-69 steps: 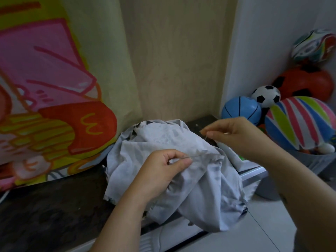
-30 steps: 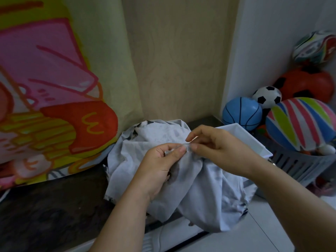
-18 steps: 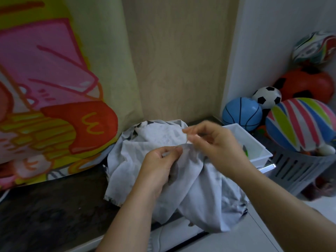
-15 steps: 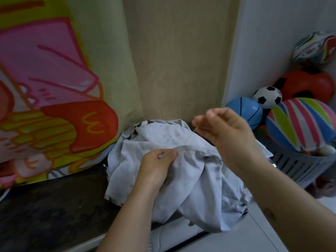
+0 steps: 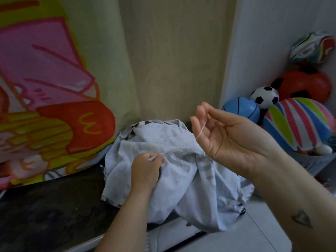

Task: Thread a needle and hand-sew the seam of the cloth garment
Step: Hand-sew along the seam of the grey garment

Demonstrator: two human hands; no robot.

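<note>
step: probably stitch pull-through | left hand (image 5: 145, 171), centre, pinching grey garment (image 5: 181, 179) fold | right hand (image 5: 227, 135), centre right, half-curled, pinching thread (image 5: 201, 129) | next: fresh stitch just beside pinch

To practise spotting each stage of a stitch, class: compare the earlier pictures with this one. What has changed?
The right hand has lifted off the garment, up and to the right, drawing the thread out; it pinches that thread. The left hand stays gripping a fold of the garment, which has not shifted.
</note>
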